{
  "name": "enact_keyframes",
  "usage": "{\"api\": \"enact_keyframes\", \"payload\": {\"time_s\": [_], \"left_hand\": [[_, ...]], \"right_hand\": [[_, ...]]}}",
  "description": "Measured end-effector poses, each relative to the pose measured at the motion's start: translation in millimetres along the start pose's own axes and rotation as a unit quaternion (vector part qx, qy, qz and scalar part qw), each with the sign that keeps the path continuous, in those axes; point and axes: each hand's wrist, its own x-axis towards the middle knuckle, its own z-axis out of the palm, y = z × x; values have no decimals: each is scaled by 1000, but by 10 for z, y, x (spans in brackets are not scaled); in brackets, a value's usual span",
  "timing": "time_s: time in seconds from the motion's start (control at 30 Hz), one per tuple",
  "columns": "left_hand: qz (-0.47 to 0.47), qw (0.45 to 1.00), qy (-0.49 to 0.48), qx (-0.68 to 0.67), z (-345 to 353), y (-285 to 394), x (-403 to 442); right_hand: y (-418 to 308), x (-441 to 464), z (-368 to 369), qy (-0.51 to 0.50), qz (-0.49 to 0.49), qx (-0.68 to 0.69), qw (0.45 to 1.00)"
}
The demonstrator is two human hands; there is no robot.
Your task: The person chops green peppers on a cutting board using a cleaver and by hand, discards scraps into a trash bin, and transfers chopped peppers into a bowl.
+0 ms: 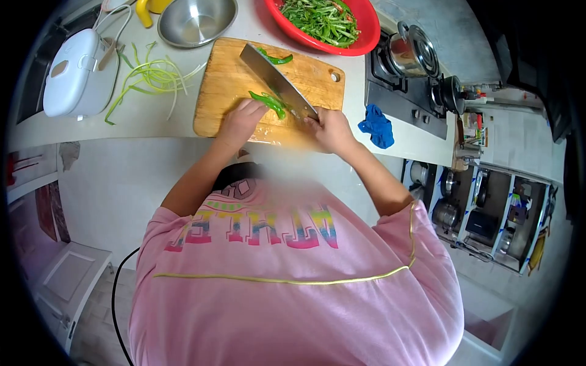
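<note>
A wooden cutting board point(223, 73) lies on the counter in front of me. My right hand point(333, 129) is wrapped round the handle of a broad cleaver point(274, 78), whose blade slants to the upper left over the board. My left hand point(242, 122) has its fingertips closed on a green chili pepper point(268, 102) at the board's near side, close to the blade. Another green pepper point(279, 60) lies farther back, partly hidden behind the cleaver. Small pieces and wet spots show on the board near the blade.
A red basin point(370, 27) of cut greens and a steel bowl point(198, 24) stand behind the board. Long green stalks point(152, 76) and a white lidded box point(76, 76) lie left. To the right are a blue cloth point(377, 126) and a stove point(406, 100) with a pot point(412, 52).
</note>
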Motion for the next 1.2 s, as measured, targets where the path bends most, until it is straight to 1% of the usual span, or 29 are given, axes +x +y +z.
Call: {"api": "enact_keyframes", "payload": {"time_s": [0.03,0.13,0.23,0.33,0.43,0.53,0.57,0.67,0.7,0.8,0.9,1.1,1.2], "left_hand": [[0,1000,0,15,9,-21,3],[-1,1000,-7,9,47,-39,50],[-9,1000,-28,1,67,-70,47],[-14,999,-38,12,54,-54,60],[-11,999,-38,25,84,-79,49],[-12,999,-41,14,71,-89,44],[-7,999,-36,10,66,-101,43],[-33,999,-32,-9,31,-64,69],[-34,999,-28,-6,31,-46,50],[-25,999,-20,4,54,-76,55],[-26,1000,-4,8,108,-82,43],[-11,1000,7,7,113,-101,46],[-7,1000,2,10,119,-85,62]], "right_hand": [[-16,5,-32,-37,25,-21,999],[-45,-9,-47,-65,22,-61,996],[4,-15,39,-72,16,-67,995],[-33,59,37,-123,1,-97,988],[-179,243,278,-87,10,-71,994],[-215,269,316,-36,7,-41,998],[-100,240,315,-4,0,21,1000],[-13,97,219,53,68,152,985],[20,80,179,92,-4,88,992],[17,21,21,-56,42,-8,998],[-48,-30,11,-96,47,-46,993],[-94,101,70,-135,31,-72,988],[-293,310,249,-100,54,-64,992]]}}
